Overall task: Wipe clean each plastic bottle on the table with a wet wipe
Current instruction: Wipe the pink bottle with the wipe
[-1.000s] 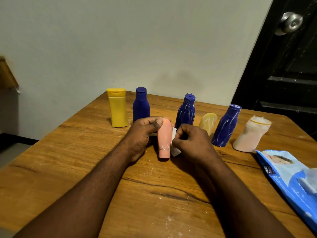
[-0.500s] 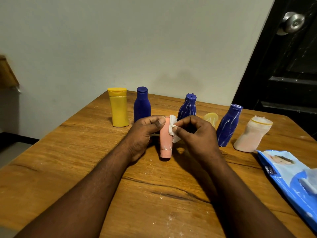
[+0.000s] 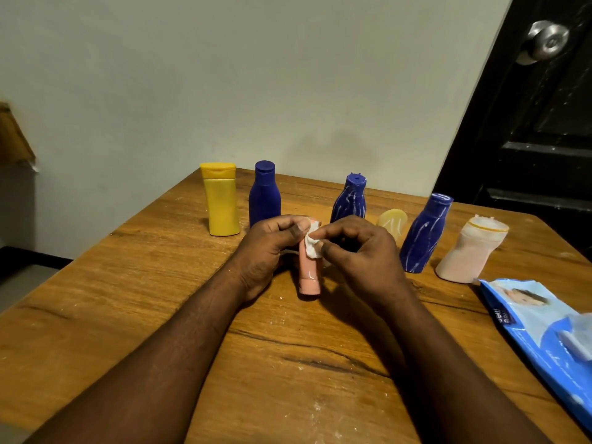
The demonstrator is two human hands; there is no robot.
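The left hand [image 3: 266,248] grips the top of the pink bottle [image 3: 310,277], which stands upright on the table [image 3: 153,283], in front of 6 other bottles [image 3: 349,201]. The right hand [image 3: 363,251] pinches the wet wipe [image 3: 312,247] against the bottle's upper side.

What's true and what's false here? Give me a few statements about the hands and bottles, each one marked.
1. The left hand holds the pink bottle. True.
2. The right hand pinches a wipe against that bottle. True.
3. The yellow bottle lies on its side. False: it stands upright.
4. The wipes pack sits on the left side of the table. False: it lies at the right edge.
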